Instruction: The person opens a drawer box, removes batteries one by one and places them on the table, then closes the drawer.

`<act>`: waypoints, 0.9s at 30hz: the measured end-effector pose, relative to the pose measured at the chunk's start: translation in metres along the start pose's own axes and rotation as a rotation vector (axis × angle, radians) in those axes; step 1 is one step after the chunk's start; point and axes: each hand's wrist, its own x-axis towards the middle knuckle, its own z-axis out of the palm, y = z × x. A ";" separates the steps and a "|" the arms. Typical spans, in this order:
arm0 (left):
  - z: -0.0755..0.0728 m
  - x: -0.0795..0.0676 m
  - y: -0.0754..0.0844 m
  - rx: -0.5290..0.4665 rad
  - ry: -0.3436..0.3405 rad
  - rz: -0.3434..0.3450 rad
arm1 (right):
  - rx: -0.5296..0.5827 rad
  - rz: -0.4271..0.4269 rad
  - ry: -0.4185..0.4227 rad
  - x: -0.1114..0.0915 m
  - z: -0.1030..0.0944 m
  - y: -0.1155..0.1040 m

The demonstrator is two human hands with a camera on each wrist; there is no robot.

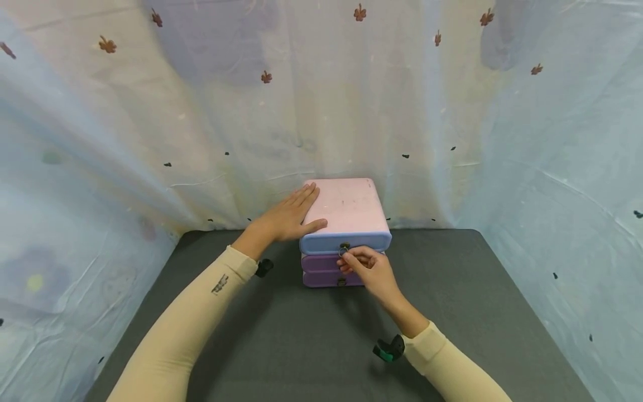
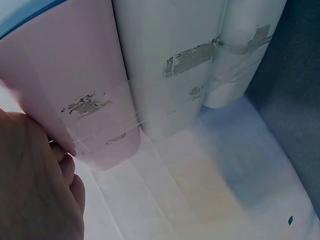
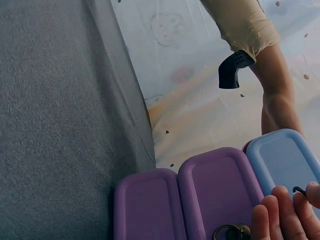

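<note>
A small chest of drawers has a pink top (image 1: 346, 204), a blue drawer front (image 1: 316, 244) and two purple drawer fronts (image 1: 318, 279) beneath. My left hand (image 1: 287, 218) lies flat on the left part of the top, fingers straight, thumb spread. In the left wrist view the left hand (image 2: 37, 185) sits against the pink side (image 2: 75, 60). With thumb and fingertips my right hand (image 1: 370, 271) pinches the ring pull (image 1: 344, 252) of the blue drawer. The right wrist view shows these fingers (image 3: 285, 215) at the ring (image 3: 299, 190), and the blue drawer looks closed.
The chest stands near the back of a dark grey table (image 1: 301, 340). A patterned pale curtain (image 1: 321, 111) hangs behind and at both sides. Clear tape (image 2: 150, 107) and worn patches mark the chest's side. Lower down, another ring pull (image 3: 232, 232) sits on a purple drawer.
</note>
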 end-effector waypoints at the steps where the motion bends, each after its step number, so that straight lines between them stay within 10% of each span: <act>1: 0.000 0.000 0.000 0.003 -0.001 -0.001 | -0.001 -0.004 0.001 0.001 0.000 0.000; 27: -0.002 -0.002 0.004 -0.015 0.002 0.008 | -0.025 -0.065 0.016 -0.001 -0.003 0.003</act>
